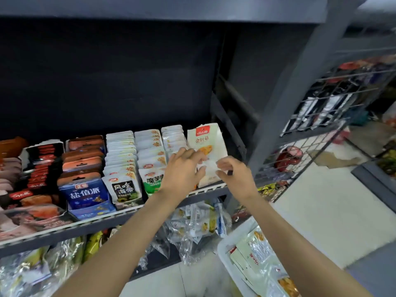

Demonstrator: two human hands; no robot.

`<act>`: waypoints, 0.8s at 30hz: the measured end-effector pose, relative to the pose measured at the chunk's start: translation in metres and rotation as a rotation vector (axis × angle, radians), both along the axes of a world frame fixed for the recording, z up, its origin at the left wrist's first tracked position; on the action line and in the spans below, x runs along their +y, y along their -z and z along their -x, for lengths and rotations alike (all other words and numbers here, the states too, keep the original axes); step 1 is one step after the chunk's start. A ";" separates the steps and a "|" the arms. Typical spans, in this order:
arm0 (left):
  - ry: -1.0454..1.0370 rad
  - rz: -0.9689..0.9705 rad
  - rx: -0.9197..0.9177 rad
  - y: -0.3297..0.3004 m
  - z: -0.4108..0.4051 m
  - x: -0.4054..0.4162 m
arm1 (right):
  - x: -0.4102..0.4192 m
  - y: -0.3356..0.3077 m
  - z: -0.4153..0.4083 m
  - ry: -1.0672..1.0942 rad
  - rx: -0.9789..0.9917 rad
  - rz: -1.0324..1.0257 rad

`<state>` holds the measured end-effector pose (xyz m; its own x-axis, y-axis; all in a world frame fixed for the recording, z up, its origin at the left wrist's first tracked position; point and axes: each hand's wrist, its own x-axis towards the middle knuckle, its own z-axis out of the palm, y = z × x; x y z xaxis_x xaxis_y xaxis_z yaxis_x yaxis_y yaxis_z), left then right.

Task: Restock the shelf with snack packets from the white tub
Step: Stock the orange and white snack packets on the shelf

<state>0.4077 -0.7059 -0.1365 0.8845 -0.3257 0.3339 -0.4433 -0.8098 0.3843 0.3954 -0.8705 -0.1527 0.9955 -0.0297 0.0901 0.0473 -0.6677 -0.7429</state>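
The white tub (225, 246) sits low at the right, its snack packets within reach. Both hands, the left hand (182, 168) and the right hand (233, 172), pinch a cream packet (206, 142) upright at the shelf (205, 190) row's right end, seemingly to square it.

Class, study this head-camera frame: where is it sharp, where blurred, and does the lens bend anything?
Head view: labels on the front shelf packets read sharply; the wire rack at right smears with blur; the shelf edge and upright post slant from wide-angle distortion.

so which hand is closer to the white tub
Right. The right hand is at the white snack packet on the shelf's right end, above the white tub. The left hand holds the same packet's other side, farther left of the tub.
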 end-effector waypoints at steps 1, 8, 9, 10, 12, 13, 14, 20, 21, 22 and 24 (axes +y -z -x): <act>0.034 0.014 0.021 0.005 0.008 -0.012 | -0.012 0.005 0.014 0.024 0.022 -0.008; 0.265 0.018 0.266 0.057 0.073 -0.113 | -0.105 0.069 0.129 0.252 0.219 0.005; 0.275 0.013 0.312 0.066 0.085 -0.126 | -0.118 0.079 0.146 0.272 0.248 0.021; 0.287 0.002 0.358 0.077 0.097 -0.138 | -0.131 0.089 0.163 0.295 0.276 0.033; 0.312 -0.060 0.456 0.102 0.118 -0.161 | -0.155 0.109 0.192 0.355 0.362 0.031; 0.318 -0.107 0.506 0.116 0.128 -0.170 | -0.165 0.119 0.204 0.382 0.409 0.031; 0.318 -0.154 0.558 0.130 0.137 -0.179 | -0.173 0.128 0.215 0.396 0.453 0.042; 0.318 -0.343 0.805 0.192 0.178 -0.212 | -0.190 0.180 0.255 0.355 0.761 0.104; 0.327 -0.375 0.817 0.198 0.182 -0.216 | -0.189 0.191 0.259 0.346 0.802 0.097; 0.330 -0.415 0.821 0.203 0.184 -0.219 | -0.186 0.200 0.262 0.331 0.837 0.100; 0.332 -0.499 0.827 0.212 0.186 -0.222 | -0.182 0.218 0.265 0.334 0.880 0.087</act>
<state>0.2219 -0.9275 -0.3482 0.6160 -0.5312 -0.5817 -0.4233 -0.8460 0.3243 0.1302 -1.0524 -0.3711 0.6485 -0.3541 -0.6738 -0.7100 -0.6005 -0.3678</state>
